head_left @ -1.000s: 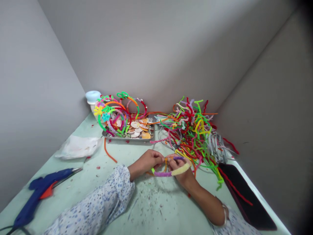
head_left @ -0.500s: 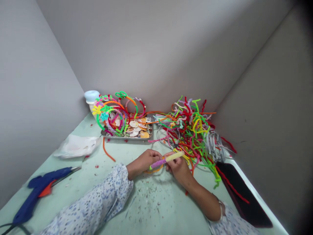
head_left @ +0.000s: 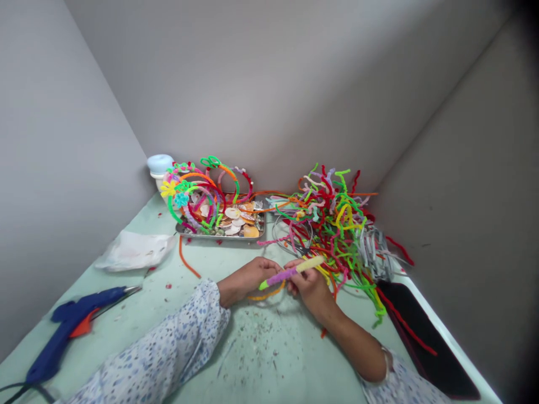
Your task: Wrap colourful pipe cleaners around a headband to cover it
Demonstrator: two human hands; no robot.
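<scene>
A thin curved headband [head_left: 286, 275], wrapped in green, purple and pale yellow pipe cleaner, is between my two hands at the middle of the table. My left hand [head_left: 255, 275] is closed, its fingertips pinching at the band's far side. My right hand [head_left: 309, 285] is closed around the band beside the pale yellow stretch. An orange-yellow strand [head_left: 268, 293] curves below the purple part, close to my left fingers. The fingertips partly hide what each one pinches.
A metal tray [head_left: 219, 238] of shells and finished headbands [head_left: 196, 196] stands at the back. Tangled pipe cleaners [head_left: 337, 219] lie back right, near grey bands [head_left: 374, 252] and a black flat case [head_left: 425, 336]. A blue glue gun [head_left: 63, 331] and white plastic bag [head_left: 135, 251] are left.
The band's pale yellow end has shifted slightly right and up. More of its green end and the orange-yellow strand shows. The whole view has moved a little.
</scene>
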